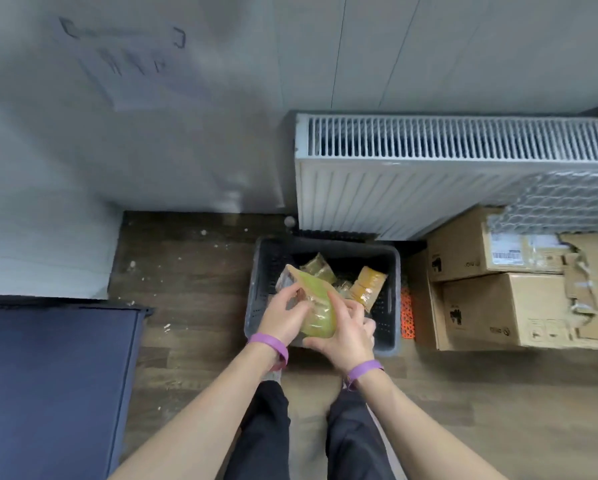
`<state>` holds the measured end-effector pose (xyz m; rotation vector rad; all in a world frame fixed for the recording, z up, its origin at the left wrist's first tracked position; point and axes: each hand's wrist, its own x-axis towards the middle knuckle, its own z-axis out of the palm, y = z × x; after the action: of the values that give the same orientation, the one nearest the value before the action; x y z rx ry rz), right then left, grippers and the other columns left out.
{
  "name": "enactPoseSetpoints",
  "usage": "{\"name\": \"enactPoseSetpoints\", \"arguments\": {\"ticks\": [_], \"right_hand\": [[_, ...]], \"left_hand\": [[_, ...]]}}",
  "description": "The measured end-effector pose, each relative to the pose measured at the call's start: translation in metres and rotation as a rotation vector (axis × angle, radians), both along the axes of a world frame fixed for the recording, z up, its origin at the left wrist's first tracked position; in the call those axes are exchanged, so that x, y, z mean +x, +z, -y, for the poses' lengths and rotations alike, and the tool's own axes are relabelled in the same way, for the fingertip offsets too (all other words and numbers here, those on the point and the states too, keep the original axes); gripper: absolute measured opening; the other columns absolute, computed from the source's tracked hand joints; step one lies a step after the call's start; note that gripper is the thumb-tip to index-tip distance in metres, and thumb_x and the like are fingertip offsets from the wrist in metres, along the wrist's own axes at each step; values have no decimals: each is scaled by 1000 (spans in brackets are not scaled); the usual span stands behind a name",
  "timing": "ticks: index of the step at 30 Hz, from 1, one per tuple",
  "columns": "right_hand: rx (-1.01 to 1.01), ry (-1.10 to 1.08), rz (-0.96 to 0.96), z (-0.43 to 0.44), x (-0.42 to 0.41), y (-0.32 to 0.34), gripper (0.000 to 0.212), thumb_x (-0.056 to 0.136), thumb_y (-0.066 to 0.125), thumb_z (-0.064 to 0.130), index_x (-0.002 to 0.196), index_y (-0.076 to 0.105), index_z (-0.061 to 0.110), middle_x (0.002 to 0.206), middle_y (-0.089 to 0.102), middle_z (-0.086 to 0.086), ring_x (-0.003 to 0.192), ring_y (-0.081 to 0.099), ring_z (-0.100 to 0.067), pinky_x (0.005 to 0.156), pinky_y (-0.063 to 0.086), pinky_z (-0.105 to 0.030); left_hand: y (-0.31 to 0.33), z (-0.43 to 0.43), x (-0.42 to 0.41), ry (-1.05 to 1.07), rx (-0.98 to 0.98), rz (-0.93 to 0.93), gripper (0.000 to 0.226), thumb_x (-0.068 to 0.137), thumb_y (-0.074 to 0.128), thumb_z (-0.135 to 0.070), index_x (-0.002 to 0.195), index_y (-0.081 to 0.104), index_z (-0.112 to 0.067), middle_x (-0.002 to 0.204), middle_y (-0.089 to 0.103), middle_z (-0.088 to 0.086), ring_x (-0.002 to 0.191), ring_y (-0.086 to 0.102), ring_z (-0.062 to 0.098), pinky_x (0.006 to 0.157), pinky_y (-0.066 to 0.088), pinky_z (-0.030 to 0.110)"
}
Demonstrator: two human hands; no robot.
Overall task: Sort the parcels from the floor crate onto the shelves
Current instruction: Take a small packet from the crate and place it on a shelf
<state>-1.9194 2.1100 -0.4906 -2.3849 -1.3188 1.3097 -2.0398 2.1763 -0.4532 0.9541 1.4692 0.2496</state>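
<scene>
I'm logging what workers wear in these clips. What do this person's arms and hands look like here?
Both forearms are bare, with no sleeves in view, and neither the left hand nor the right hand wears a glove. Each wrist carries a purple wristband: the left wristband and the right wristband. No rings or watches can be made out.

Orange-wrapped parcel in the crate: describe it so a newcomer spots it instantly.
Find the white radiator; the dark floor crate sits just below it. The orange-wrapped parcel leans against the crate's right side, beside the right hand. It is blocky and amber-orange, unlike the flat yellow-green pouch held in both hands.
</scene>
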Motion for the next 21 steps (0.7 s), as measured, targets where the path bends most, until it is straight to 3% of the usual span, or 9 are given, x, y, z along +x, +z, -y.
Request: {"name": "enactPoseSetpoints", "arguments": {"ticks": [5, 8, 11, 13, 15, 18, 21], "right_hand": [[149, -60, 27, -15, 2, 97, 85, 66, 71, 56, 136, 28, 34, 123, 33, -1, 114, 44, -34, 97, 40, -40], [254, -137, -44, -22, 10, 142, 77, 64, 74, 49, 128, 38, 25, 115, 37, 0, 107, 48, -25, 94, 44, -37], [339, -121, -167, -31, 20, 178, 67, 64, 77, 36, 120, 46, 19, 117, 45, -4, 96, 39, -3, 87, 41, -26], [426, -110, -240, -37, 24, 200, 58, 63, 78, 29, 112, 50, 16, 113, 52, -8, 99, 46, -5, 85, 48, -29], [524, -150, -337, -40, 26, 218, 53, 60, 79, 23, 105, 49, 24, 109, 56, -2, 99, 58, -6, 81, 53, -26], [577, -153, -497, -42, 27, 234, 60, 60, 80, 17, 106, 43, 28, 108, 60, -1, 91, 64, 2, 73, 52, -18], [529, -123, -602, -47, 32, 245, 72, 58, 88, 16, 111, 40, 20, 105, 69, -4, 94, 69, -9, 74, 54, -21]], "left_hand": [[99, 0, 9, 8, 151, 137, 36, 94, 50, -13, 126, 56, -28, 129, 54, -7, 116, 51, 3, 80, 44, 10], [144, 1, 10, 53, 216, 184, 43, 93, 49, -6, 132, 51, -25, 128, 54, -6, 111, 52, -1, 77, 45, 5], [176, -6, 7, 194, 334, 94, 52, 91, 55, -6, 139, 42, -23, 126, 46, -2, 118, 47, 12, 101, 40, 23], [194, -14, 6, 247, 297, 83, 62, 89, 61, -16, 143, 33, -26, 123, 40, -4, 118, 43, 13, 108, 36, 37], [212, -21, 7, 246, 226, 201, 66, 89, 62, -22, 145, 28, -31, 123, 43, -10, 119, 46, 15, 107, 36, 44], [231, -26, 13, 178, 259, 328, 55, 91, 58, -13, 130, 36, -45, 127, 55, -16, 111, 54, 8, 98, 41, 41], [240, -25, 16, 131, 348, 329, 76, 91, 53, -1, 145, 18, -42, 133, 53, -9, 119, 54, 12, 103, 44, 38]]}}
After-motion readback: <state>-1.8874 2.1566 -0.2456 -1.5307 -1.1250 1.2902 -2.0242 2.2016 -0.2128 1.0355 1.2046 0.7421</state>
